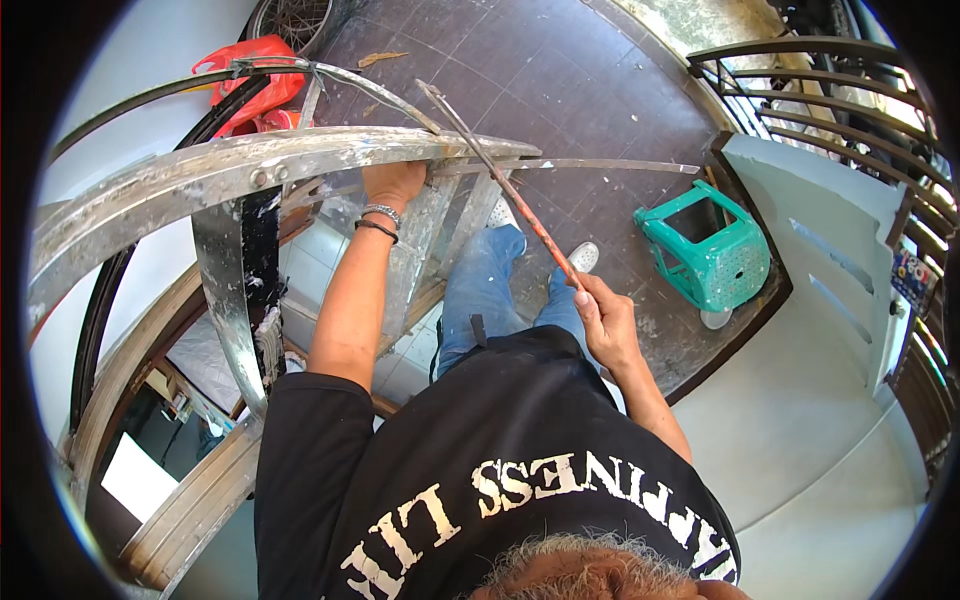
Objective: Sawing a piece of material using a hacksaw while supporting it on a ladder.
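Stick (520, 207) points away and left from the right hand (606, 322), which holds its near end tight. The left hand (395, 184) touches the ladder (262, 158); its fingers are hidden, so I cannot tell their grip. Work seems begun, with 1 stick up; what's left doesn't show.

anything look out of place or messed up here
The green stool seems tipped onto its side on the dark tiled floor, rather than standing upright. The metal rail by the left hand also looks worn, smeared with whitish marks.
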The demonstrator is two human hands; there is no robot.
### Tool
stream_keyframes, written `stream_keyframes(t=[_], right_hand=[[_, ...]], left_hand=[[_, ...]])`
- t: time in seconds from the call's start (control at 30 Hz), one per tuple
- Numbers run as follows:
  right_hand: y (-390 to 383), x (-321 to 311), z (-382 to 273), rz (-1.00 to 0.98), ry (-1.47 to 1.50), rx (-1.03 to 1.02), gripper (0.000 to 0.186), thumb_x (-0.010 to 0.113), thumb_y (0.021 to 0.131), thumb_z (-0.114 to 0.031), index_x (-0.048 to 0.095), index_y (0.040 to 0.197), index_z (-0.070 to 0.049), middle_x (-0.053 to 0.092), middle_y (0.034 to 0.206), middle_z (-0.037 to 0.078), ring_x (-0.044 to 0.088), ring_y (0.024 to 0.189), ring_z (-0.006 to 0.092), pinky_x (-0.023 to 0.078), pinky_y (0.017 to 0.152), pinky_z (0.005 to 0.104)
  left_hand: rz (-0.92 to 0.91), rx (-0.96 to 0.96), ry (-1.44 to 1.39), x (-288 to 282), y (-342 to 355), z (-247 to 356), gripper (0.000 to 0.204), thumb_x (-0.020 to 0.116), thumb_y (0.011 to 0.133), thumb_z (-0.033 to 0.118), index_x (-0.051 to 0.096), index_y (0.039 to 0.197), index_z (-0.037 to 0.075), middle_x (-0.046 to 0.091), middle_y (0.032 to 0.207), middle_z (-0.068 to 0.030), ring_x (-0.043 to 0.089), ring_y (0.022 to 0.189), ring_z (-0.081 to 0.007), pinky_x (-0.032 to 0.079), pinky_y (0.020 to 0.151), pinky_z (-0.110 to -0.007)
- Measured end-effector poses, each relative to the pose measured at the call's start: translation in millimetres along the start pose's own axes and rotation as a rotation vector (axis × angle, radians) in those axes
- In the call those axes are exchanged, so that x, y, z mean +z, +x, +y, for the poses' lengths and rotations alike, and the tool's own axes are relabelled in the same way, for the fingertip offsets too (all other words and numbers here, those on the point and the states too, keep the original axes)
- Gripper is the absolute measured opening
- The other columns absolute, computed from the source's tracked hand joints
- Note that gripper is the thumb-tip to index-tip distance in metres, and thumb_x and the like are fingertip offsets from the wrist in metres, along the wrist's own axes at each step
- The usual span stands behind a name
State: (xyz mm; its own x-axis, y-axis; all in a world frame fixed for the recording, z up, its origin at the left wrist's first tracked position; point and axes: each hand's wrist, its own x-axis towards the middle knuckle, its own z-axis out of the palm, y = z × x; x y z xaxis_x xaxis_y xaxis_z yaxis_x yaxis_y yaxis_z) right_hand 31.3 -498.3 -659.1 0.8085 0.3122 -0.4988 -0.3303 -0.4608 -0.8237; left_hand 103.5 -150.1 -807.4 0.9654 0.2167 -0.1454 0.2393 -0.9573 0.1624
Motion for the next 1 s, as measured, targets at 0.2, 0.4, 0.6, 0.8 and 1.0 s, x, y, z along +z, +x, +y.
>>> stream_keyframes(t=[0.2, 0.4, 0.6, 0.8, 1.0], right_hand=[[2.3, 8.6, -9.3, 0.03, 0.045, 0.006, 0.029, 0.053, 0.095, -0.025, 0.062, 0.112, -0.002, 0.056, 0.065, 0.012, 0.058, 0.057, 0.0211, 0.045, 0.056, 0.0335], [29.0, 14.1, -28.9, 0.069, -0.017, -0.097, 0.021, 0.054, 0.093, -0.019, 0.063, 0.104, -0.003, 0.056, 0.064, 0.014, 0.06, 0.056, 0.0254, 0.046, 0.055, 0.0344], [25.9, 20.6, -28.8, 0.037, 0.014, -0.032, 0.022, 0.056, 0.092, -0.02, 0.062, 0.105, -0.003, 0.058, 0.067, 0.016, 0.062, 0.059, 0.0313, 0.047, 0.057, 0.0369], [17.8, 18.3, -22.0, 0.027, 0.01, 0.011, 0.022, 0.055, 0.093, -0.019, 0.062, 0.107, -0.004, 0.057, 0.067, 0.016, 0.062, 0.059, 0.0308, 0.047, 0.058, 0.0372], [-16.1, 6.2, -0.9, 0.037, 0.016, -0.005, 0.025, 0.055, 0.092, -0.018, 0.063, 0.112, -0.005, 0.056, 0.066, 0.013, 0.062, 0.058, 0.025, 0.048, 0.058, 0.0333]], left_hand=[[-0.127, 0.252, 0.207, 20.1, -2.9, -33.5, 0.035, 0.049, 0.088, 0.034, 0.065, 0.109, 0.012, 0.065, 0.113, -0.0133, 0.059, 0.107, -0.0339, 0.044, 0.093, -0.046], [0.047, 0.249, 0.264, 23.6, -28.5, -19.3, 0.041, 0.049, 0.09, 0.037, 0.063, 0.118, 0.011, 0.061, 0.121, -0.0156, 0.055, 0.114, -0.0368, 0.039, 0.101, -0.049], [-0.246, 0.098, 0.092, -0.7, -17.9, -7.1, 0.041, 0.048, 0.09, 0.038, 0.064, 0.116, 0.011, 0.062, 0.12, -0.0148, 0.056, 0.113, -0.0364, 0.041, 0.099, -0.048], [-0.022, 0.127, -0.002, 6.3, -18.2, -6.1, 0.04, 0.045, 0.09, 0.038, 0.066, 0.108, 0.008, 0.066, 0.109, -0.0159, 0.06, 0.101, -0.0381, 0.045, 0.091, -0.048], [0.031, 0.085, -0.009, 3.6, -20.2, -5.3, 0.038, 0.047, 0.088, 0.036, 0.067, 0.104, 0.009, 0.066, 0.106, -0.0161, 0.061, 0.099, -0.0375, 0.046, 0.088, -0.047]])
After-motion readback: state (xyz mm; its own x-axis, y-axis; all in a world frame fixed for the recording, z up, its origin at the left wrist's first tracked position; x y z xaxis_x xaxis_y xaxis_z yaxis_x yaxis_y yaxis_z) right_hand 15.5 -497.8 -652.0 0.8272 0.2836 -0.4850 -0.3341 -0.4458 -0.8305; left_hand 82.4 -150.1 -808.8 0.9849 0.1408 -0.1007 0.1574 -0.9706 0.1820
